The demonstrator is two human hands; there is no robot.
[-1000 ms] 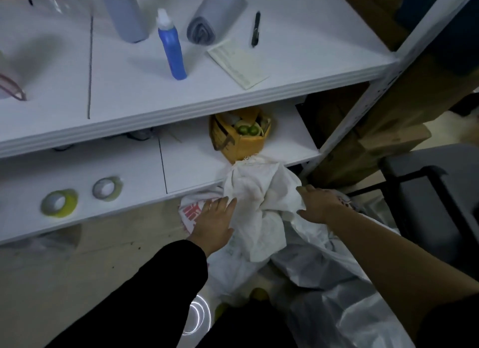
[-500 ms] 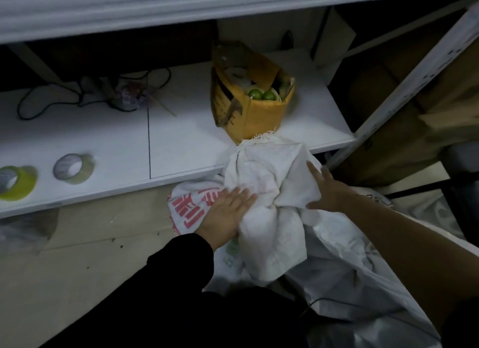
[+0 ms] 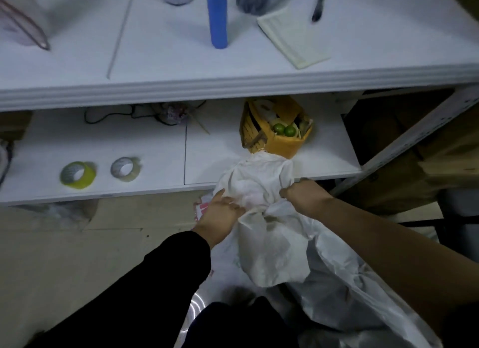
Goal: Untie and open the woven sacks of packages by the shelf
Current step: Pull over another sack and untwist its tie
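White woven sack (image 3: 261, 192) w/ red print; blue bottle (image 3: 216, 16); yellow box (image 3: 281, 143), green limes (image 3: 284, 129); yellow-green tape roll (image 3: 77, 175); black sleeve (image 3: 155, 283).

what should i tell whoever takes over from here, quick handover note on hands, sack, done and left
Left hand: fingers lie along the left side of the bunched neck of the woven sack; whether they have a grip is not clear.
Right hand: curled, grip on the neck's right side.
The sack stands on the floor against the lower shelf, just before the yellow box.
Done: both hands on the neck.
Left: the neck is still bunched shut; loosen it and spread the mouth open.
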